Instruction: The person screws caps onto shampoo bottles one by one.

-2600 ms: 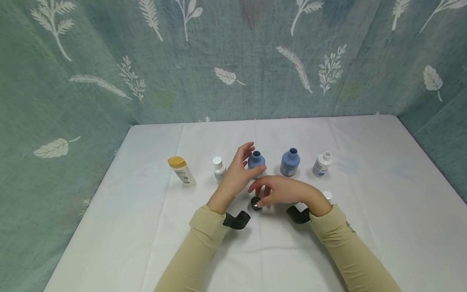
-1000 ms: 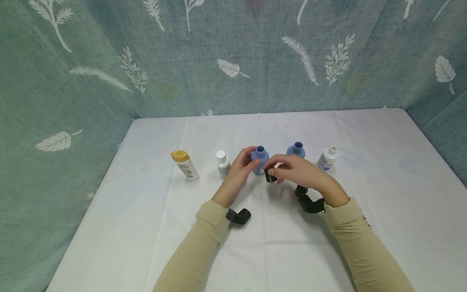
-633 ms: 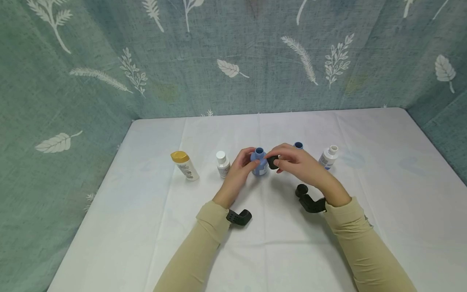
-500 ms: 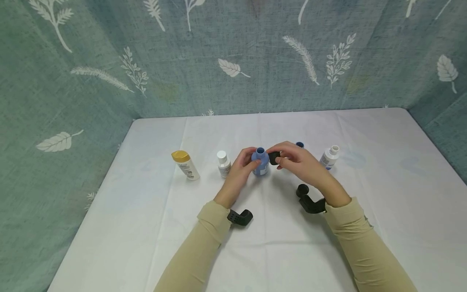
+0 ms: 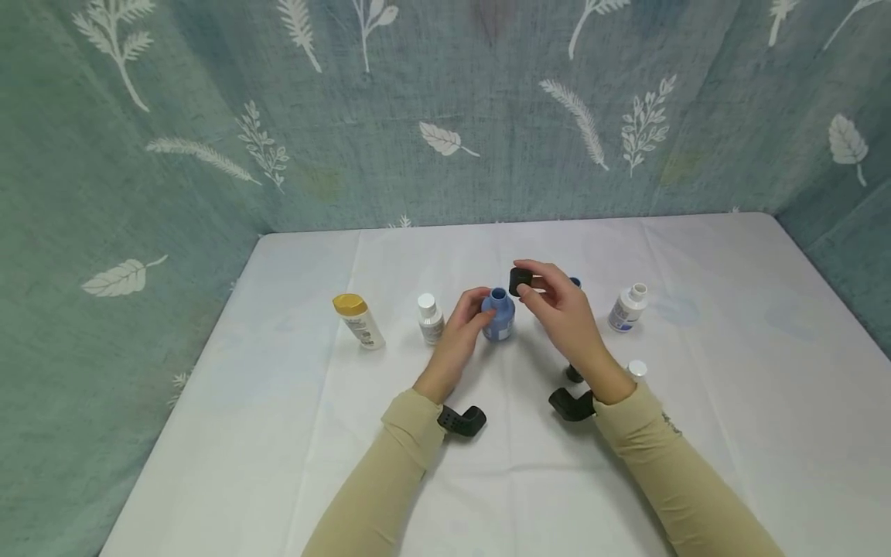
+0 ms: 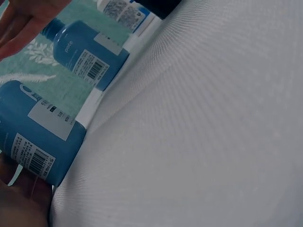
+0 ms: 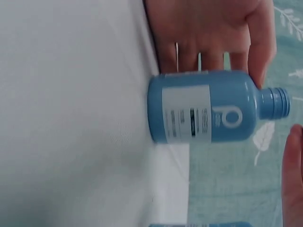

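Note:
In the head view my left hand [image 5: 454, 344] holds an uncapped blue bottle [image 5: 500, 328] by its side, thumb in front and fingers behind. The bottle stands upright on the white cloth, and its threaded neck [image 7: 275, 103] shows bare in the right wrist view. Just right of the mouth and slightly above it, my right hand [image 5: 562, 313] pinches a black cap [image 5: 519, 281] between thumb and fingers. Another uncapped blue bottle [image 6: 87, 54] stands to the right, mostly hidden behind my right hand in the head view.
On the left stand a cream bottle with a yellow cap [image 5: 359, 322] and a white-capped bottle [image 5: 431, 323]. An uncapped white bottle [image 5: 627, 309] is at the right. A second black cap [image 5: 574, 374] and a small white cap [image 5: 636, 369] sit by my right forearm, partly covered.
My left hand has closed round the blue bottle. My right hand has picked the black cap off the cloth, raised it beside the bottle's neck and, since half a second ago, lifted it higher.

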Motion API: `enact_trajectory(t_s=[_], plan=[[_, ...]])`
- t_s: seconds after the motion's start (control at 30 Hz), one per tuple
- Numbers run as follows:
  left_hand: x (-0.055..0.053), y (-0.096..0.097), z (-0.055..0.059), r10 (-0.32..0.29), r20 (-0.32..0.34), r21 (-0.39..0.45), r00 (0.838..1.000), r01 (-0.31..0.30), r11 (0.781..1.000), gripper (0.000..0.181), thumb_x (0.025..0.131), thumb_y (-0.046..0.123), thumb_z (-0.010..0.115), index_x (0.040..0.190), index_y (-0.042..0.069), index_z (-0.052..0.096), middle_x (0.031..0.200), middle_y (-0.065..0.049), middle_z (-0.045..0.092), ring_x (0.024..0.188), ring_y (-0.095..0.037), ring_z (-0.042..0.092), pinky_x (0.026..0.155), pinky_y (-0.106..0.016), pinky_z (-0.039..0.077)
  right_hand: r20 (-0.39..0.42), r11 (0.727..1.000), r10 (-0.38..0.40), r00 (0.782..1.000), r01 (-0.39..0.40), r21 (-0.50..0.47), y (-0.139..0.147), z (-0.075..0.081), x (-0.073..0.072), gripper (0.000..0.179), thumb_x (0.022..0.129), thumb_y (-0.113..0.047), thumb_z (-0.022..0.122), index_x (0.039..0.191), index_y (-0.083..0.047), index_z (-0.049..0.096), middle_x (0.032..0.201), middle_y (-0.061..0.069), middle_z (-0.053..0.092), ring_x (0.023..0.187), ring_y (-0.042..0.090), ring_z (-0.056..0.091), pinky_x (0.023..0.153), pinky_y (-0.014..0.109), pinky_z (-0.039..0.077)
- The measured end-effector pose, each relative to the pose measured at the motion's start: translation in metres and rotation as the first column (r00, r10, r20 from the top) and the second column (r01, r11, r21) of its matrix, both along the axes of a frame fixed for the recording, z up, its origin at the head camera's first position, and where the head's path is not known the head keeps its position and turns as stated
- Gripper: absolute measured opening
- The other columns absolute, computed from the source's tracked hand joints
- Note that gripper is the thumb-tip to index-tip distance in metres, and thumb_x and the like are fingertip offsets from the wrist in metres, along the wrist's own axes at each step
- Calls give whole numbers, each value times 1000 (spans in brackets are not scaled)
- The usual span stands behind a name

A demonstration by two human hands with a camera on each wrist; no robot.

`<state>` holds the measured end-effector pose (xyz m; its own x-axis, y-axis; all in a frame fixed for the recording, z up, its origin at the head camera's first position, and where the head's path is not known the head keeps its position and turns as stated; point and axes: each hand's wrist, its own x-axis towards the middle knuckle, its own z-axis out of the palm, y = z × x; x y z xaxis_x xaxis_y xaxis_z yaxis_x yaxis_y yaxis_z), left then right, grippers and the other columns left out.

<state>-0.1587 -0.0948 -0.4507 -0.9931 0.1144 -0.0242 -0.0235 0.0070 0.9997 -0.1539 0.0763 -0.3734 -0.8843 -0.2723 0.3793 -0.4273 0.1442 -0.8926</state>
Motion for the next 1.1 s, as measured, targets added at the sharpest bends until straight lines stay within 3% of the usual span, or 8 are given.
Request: enact_trajectory(t_s=[0.3,0.7,0.87,0.93,1.1], plan=[[0,3,-3,6,-12,11,1000,-6,1000,29,90,25,50,118,22,44,122,0,47,116,-11,42,101,-39,26,-66,998,-46,997,43,-34,-13,-10,-3,29,89,-11,55,117,-4,56,114,6,54,104,15,51,88,32,43],[2,-2,4,16,-9,11,1000,-16,1000,27,92,22,47,119,18,43,125,0,45,118,-13,40,101,-41,25,-67,997,10,998,-15,-76,-23,-18,-2,28,88,-3,53,116,1,55,118,12,51,109,19,49,87,37,44],[1,-2,0,37,-54,35,998,-35,999,26,92,28,47,116,19,46,124,4,46,120,-9,38,101,-37,26,-119,999,7,993,-11,-32,-24,-37,-14,27,87,-11,58,114,-11,60,118,-1,52,109,12,49,87,30,44],[4,-2,4,33,-64,59,997,-29,998,25,93,24,47,116,16,47,124,2,47,121,-10,37,101,-36,26,-137,1000,-3,991,1,-13,-23,-45,-18,27,86,-15,59,113,-16,61,117,-6,52,109,10,49,87,28,44],[12,0,19,11,-72,104,997,-4,995,22,93,15,46,115,11,46,124,-2,47,123,-12,35,102,-35,26,-128,1000,-26,991,27,5,-23,-49,-17,26,85,-16,60,112,-17,61,115,-8,52,108,9,49,86,25,44]])
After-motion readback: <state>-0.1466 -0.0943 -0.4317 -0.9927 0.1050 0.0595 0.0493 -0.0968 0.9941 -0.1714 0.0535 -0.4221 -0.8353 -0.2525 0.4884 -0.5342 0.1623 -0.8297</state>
